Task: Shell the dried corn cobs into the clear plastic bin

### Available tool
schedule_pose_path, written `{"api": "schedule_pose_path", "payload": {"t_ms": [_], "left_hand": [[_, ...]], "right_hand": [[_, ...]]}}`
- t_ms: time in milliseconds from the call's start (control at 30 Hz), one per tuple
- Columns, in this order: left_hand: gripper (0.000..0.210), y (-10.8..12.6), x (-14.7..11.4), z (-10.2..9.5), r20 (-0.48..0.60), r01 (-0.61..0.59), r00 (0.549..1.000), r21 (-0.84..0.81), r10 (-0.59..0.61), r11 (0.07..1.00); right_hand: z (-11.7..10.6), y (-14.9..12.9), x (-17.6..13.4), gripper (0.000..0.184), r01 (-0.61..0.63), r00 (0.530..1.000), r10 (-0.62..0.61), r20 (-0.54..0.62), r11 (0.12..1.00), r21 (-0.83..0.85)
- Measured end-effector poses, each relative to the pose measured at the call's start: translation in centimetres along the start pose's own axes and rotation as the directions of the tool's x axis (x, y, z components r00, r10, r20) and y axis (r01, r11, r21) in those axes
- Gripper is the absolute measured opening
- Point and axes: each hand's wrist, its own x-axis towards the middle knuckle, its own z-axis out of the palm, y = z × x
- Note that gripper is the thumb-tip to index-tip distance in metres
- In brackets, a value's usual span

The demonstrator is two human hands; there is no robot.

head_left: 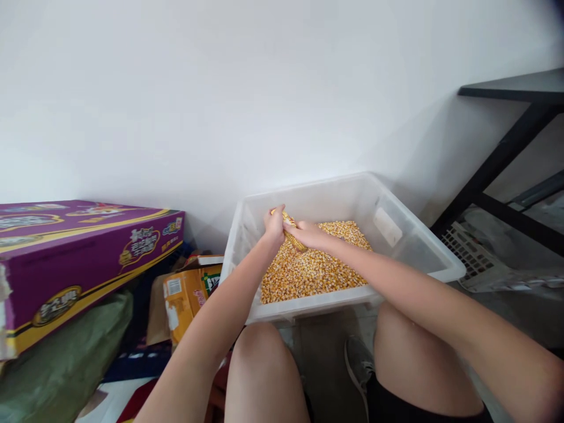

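Note:
An ear of dried corn (296, 240) is held at a slant over a translucent plastic bin (409, 235). My left hand (274, 224) is closed around its upper end. Against its middle presses my right hand (308, 234), thumb laid over the ear and fingers partly hidden beneath. Loose yellow corn kernels (308, 273) cover the bottom of the bin, heaped toward its left and middle. The ear's lower tip points down toward the kernels.
A purple carton (97, 258) stands at left above a green bag (74, 346) and an orange box (185, 299). A black-legged table (493, 144) and a white plastic basket (471, 258) are at right. A white wall (264, 88) rises behind the bin.

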Motion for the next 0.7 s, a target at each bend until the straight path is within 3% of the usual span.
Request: {"api": "schedule_pose_path", "payload": {"t_ms": [133, 267, 333, 400, 467, 533, 600, 700], "left_hand": [[0.018, -0.9, 0.1, 0.0, -0.025, 0.043, 0.999, 0.069, -0.041, 0.997], [0.013, -1.9, 0.0, 0.2, -0.097, -0.01, 0.995, 0.194, 0.03, 0.981], [0.014, -1.9, -0.1, 0.1, -0.108, -0.018, 0.993, 0.209, 0.041, 0.978], [0.016, -1.7, -0.1, 0.0, -0.078, 0.018, 0.997, 0.185, -0.004, 0.982], [0.019, -1.2, 0.1, -0.2, -0.031, 0.065, 0.998, 0.129, -0.062, 0.989], [0.022, -0.7, 0.3, -0.4, 0.0, 0.096, 0.995, 0.064, -0.096, 0.993], [0.025, -0.4, 0.4, -0.5, 0.006, 0.117, 0.993, 0.027, -0.117, 0.993], [0.023, -0.5, 0.5, -0.6, -0.023, 0.112, 0.993, 0.011, -0.112, 0.994]], "right_hand": [[0.3, -0.2, -0.7, 0.057, 0.089, 0.996, -0.084, 0.033, 0.972, -0.217], [1.4, -0.2, -1.0, 0.05, 0.089, 0.995, -0.101, -0.02, 0.941, -0.326], [1.6, -0.2, -0.7, 0.047, 0.021, 0.997, -0.041, -0.073, 0.967, -0.255], [1.3, -0.2, -0.4, 0.048, -0.106, 0.994, 0.105, -0.043, 0.994, -0.023], [0.5, -0.2, -0.1, 0.051, -0.251, 0.967, 0.231, 0.104, 0.934, 0.255], [-0.3, -0.3, -0.1, 0.05, -0.305, 0.944, 0.217, 0.247, 0.858, 0.414], [-0.6, -0.4, -0.3, 0.046, -0.263, 0.947, 0.146, 0.285, 0.863, 0.432], [0.0, -0.4, -0.5, 0.047, -0.163, 0.975, 0.106, 0.196, 0.939, 0.304]]}}
